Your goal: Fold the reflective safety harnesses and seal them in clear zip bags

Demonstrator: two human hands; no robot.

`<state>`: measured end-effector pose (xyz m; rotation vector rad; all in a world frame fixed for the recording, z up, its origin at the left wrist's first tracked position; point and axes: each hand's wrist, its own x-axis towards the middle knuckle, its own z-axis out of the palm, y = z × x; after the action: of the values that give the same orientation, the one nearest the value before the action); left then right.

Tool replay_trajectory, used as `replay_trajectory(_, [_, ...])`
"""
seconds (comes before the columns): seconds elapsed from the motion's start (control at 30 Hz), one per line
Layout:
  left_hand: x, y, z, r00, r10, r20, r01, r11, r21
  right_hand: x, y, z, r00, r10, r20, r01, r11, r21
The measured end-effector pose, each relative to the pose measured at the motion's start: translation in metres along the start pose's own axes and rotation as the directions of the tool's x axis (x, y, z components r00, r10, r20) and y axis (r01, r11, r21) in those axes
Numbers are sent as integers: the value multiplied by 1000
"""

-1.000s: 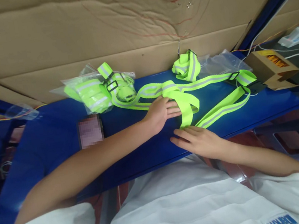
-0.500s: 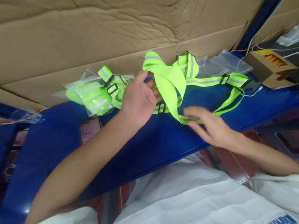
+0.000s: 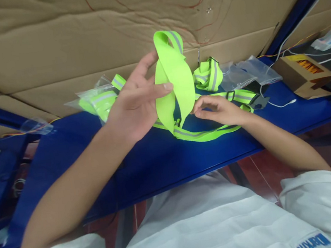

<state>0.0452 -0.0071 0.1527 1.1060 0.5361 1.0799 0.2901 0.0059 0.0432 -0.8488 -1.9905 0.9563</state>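
My left hand [image 3: 139,98] holds up a looped neon-yellow reflective strap [image 3: 178,78], its thumb across the front of the band. Just right of the loop, my right hand [image 3: 216,109] has curled fingers at the strap's edge; what they pinch, if anything, is hidden. The lower part of the strap, with grey stripe and black buckles, lies on the blue table [image 3: 147,164] beneath both hands. Behind my right hand sits a rolled neon strap [image 3: 208,76]. A bagged neon strap [image 3: 102,102] is partly hidden behind my left hand.
Clear plastic bags [image 3: 248,72] lie at the back right, beside an open cardboard box [image 3: 305,76] and a white cable [image 3: 282,104]. A large cardboard sheet [image 3: 77,41] stands along the table's back. A blue frame post [image 3: 300,4] rises at right.
My left hand has lifted the strap loop higher, its thumb now over the band. My right hand has moved up and slightly left, its fingers more curled.
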Motion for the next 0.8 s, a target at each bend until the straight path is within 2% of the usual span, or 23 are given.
replay_trajectory(0.1, [-1, 4, -15, 997, 47, 61, -54, 992, 118, -6, 0, -1, 1000, -13, 27, 18, 980, -198])
replay_trajectory(0.23, [1, 17, -35, 989, 73, 127, -100, 969, 225, -9, 14, -4, 1000, 3, -6, -5, 864, -503])
replay_trajectory(0.33, [1, 27, -47, 986, 90, 142, -124, 960, 251, -12, 26, -6, 997, 73, 1, -57, 792, -608])
replay_trajectory(0.4, [0, 33, -54, 982, 97, 162, -140, 949, 281, -14, 28, -6, 996, 80, 28, -43, 768, -639])
replay_trajectory(0.53, [-3, 46, -58, 968, 109, 224, -166, 954, 251, -10, 16, 1, 999, -46, -15, 28, 805, -593])
replay_trajectory(0.67, [-7, 61, -42, 973, 87, 216, -134, 968, 214, 22, -1, 14, 992, -111, -68, 72, 904, -422])
replay_trajectory(0.73, [-9, 68, -37, 979, 115, 168, -138, 982, 132, 44, -2, 22, 993, -90, -81, 63, 955, -291])
replay_trajectory(0.8, [-9, 74, -41, 993, 120, 11, -120, 993, 16, 64, 3, 29, 994, -21, -105, 4, 987, -162])
